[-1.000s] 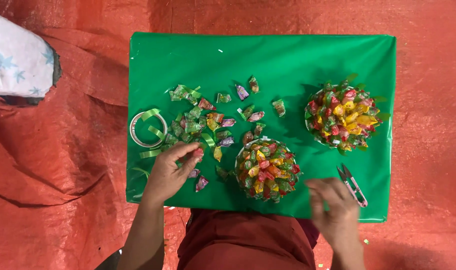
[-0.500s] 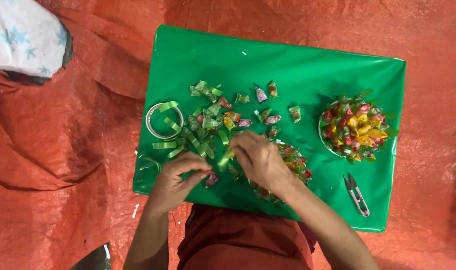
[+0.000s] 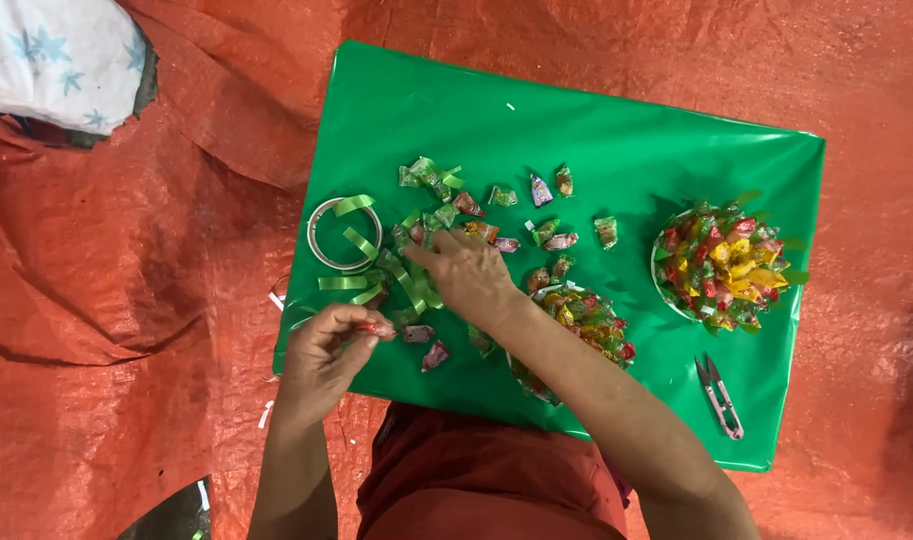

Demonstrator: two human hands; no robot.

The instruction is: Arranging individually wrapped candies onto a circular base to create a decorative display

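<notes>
Loose candies (image 3: 497, 215) lie on the sheet (image 3: 597, 130), tape roll (image 3: 344, 235) left, snips (image 3: 720, 397) right.

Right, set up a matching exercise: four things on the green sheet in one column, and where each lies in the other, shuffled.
Things:
1. tape ring
2. snips
3. finished sweet bundle
4. red-wrapped sweet

Places:
A. at the sheet's right edge, above the snips
B. pinched in the left hand
C. near the sheet's left edge, left of the right hand
D. near the sheet's bottom right corner

Pairs: 1-C, 2-D, 3-A, 4-B
</notes>
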